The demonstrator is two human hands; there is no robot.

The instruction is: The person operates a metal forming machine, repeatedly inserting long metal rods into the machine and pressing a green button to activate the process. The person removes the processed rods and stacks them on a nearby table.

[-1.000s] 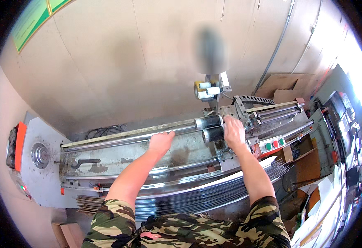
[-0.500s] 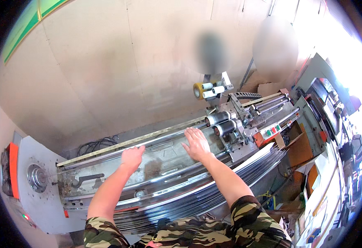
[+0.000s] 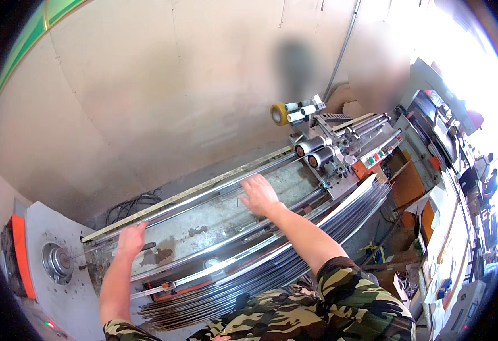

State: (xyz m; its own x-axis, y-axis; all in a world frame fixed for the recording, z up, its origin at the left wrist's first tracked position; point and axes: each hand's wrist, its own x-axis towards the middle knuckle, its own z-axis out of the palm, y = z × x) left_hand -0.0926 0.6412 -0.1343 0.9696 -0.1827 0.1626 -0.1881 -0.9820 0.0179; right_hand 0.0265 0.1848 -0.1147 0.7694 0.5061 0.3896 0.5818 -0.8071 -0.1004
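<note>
My left hand (image 3: 130,241) is closed round a thin metal rod (image 3: 195,203) along the far side of a long machine bed (image 3: 195,230), not far from the round chuck (image 3: 58,263). Part of the rod is hidden by my fingers. Farther right, my right hand (image 3: 259,195) lies over the same far side, thumb apart, fingertips touching the rod; its fingers are not wrapped round anything I can see. A wrench handle (image 3: 148,246) sticks out from behind my left hand. Two dark rollers (image 3: 315,152) stand on the carriage to the right.
A bundle of thin metal rods (image 3: 271,267) lies along the near side, close to my body. A control box (image 3: 377,156) with coloured buttons is at the right, beside cardboard (image 3: 408,184). Black cables (image 3: 132,206) lie behind the bed. A wall (image 3: 163,102) rises beyond.
My left hand has moved left toward the chuck and now covers part of the wrench. My right hand has shifted left, away from the rollers, its fingers less spread. The view has tilted.
</note>
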